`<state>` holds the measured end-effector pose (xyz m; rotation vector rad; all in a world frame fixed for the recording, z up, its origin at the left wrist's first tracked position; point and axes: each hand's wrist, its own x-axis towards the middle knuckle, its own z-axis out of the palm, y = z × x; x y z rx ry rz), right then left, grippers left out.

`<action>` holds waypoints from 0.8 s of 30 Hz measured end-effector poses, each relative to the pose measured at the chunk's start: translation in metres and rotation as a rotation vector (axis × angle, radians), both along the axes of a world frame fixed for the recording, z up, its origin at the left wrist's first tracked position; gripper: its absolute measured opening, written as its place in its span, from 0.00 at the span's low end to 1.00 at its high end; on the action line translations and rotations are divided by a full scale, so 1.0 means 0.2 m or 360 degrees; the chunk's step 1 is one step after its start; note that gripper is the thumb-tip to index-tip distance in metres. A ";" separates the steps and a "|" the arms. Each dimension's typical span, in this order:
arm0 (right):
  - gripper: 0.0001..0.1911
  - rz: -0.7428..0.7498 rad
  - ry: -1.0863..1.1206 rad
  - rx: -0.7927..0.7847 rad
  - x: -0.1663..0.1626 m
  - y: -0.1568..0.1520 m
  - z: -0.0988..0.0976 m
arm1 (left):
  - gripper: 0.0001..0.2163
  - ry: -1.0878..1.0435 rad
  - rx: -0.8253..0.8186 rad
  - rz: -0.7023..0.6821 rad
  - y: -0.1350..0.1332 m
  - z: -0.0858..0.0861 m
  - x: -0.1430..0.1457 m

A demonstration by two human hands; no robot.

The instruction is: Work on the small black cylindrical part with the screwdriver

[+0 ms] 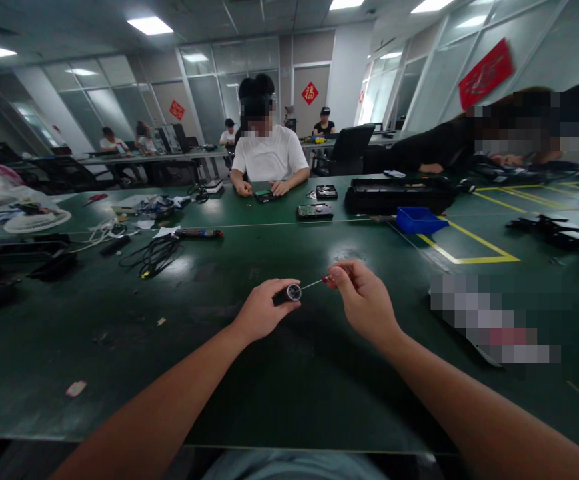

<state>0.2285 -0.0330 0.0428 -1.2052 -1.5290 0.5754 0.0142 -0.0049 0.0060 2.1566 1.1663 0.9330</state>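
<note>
My left hand [264, 310] is closed around a short dark cylinder [294, 293] whose round, silvery open end faces right and toward me. Between the thumb and fingers of my right hand [364, 293] is the red handle of a thin screwdriver [325, 278]. Its metal shaft slants down to the left, with the tip at the cylinder's open end. How far the tip reaches inside, I cannot tell. Both hands are held over the middle of the green table [289, 387].
Black cables [157, 257] and an electric screwdriver [199, 233] lie to the left. Ahead are a circuit board [314, 211], a blue bin [419, 220] and a long black casing [399, 195]. A person in white [269, 153] works across the table. A blurred-out packet [484, 320] lies right.
</note>
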 end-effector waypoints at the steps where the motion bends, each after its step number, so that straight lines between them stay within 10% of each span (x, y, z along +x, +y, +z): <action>1: 0.13 -0.0004 0.0012 -0.0008 0.00 0.00 0.00 | 0.19 -0.0001 -0.0009 0.0000 0.00 0.00 0.00; 24: 0.15 0.0018 0.0043 -0.0090 0.01 0.02 -0.01 | 0.19 0.0018 -0.0005 0.0002 0.00 0.00 0.01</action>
